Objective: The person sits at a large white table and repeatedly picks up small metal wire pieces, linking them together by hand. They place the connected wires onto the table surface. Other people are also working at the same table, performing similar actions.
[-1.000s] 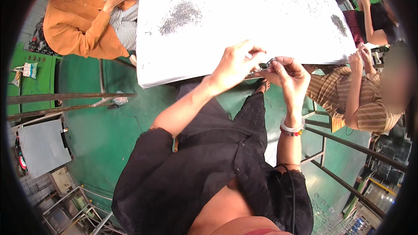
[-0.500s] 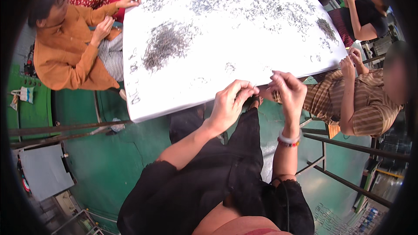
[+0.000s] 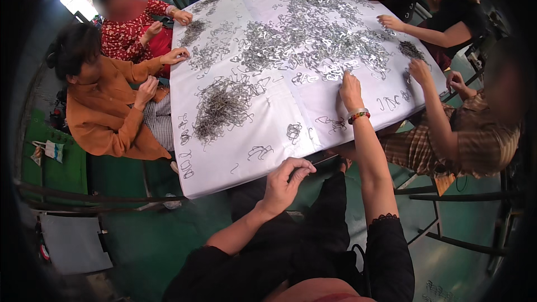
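You sit at a white-covered table (image 3: 268,151) on a green floor (image 3: 140,235), with other people seated around it. Bent metal wire clips are spread across the cloth in loose heaps.

At the far left, a person in an orange top (image 3: 106,117) sits at the table's left edge, hands held close to the chest. Behind them, a person in a red patterned top (image 3: 126,36) rests a hand on the cloth.

A dense dark heap of clips (image 3: 221,106) lies on the left half of the table. A few single clips lie just beside the near edge.

Your left hand (image 3: 285,182) hovers at the near table edge, fingers curled together with the tips pinched; whether it holds a clip, you cannot tell from this view.

Your right hand (image 3: 351,90) is stretched out well onto the cloth, palm down, fingers together, touching the edge of the large bright pile of clips (image 3: 313,45) at the table's middle. A beaded bracelet (image 3: 358,115) sits on that wrist.

At the right, a person in a striped shirt (image 3: 470,140) reaches a hand onto the cloth near a few loose clips.
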The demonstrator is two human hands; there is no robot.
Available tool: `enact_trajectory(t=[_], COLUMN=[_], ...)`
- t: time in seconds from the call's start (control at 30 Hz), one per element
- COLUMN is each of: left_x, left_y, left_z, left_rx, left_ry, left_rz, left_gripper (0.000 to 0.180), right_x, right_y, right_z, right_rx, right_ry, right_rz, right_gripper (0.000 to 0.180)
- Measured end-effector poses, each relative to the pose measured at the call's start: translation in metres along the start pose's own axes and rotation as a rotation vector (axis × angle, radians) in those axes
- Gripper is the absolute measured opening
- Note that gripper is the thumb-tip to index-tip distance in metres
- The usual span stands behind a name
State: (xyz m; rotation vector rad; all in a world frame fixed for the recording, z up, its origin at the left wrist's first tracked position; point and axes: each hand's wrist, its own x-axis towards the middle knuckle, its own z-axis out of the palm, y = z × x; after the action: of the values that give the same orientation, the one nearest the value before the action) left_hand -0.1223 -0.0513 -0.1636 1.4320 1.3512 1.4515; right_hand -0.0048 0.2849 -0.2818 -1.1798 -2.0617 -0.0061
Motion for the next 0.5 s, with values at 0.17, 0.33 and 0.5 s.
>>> enact_trajectory(t=[0.17,0.33,0.5], left_x=[-0.003,0.003,0.0], left_y=[0.006,0.006,0.016], left_z=[-0.001,0.011,0.006], left_rx=[0.049,0.107,0.174], left_ry=[0.045,0.051,0.081], left_rz=[0.035,0.101,0.18], left_gripper=[0.008,0.007,0.009], right_x=[-0.028,-0.11,-0.144], right_y=[-0.064,-0.158,-0.206], right_z=[-0.092,-0.184,-0.209], right_rx=[0.337,0.905,0.89], right_ry=[-0.101,-0.042,0.156], right_rz=[0.264,0.327,0.103], right_gripper=[0.028,0.044,0.044])
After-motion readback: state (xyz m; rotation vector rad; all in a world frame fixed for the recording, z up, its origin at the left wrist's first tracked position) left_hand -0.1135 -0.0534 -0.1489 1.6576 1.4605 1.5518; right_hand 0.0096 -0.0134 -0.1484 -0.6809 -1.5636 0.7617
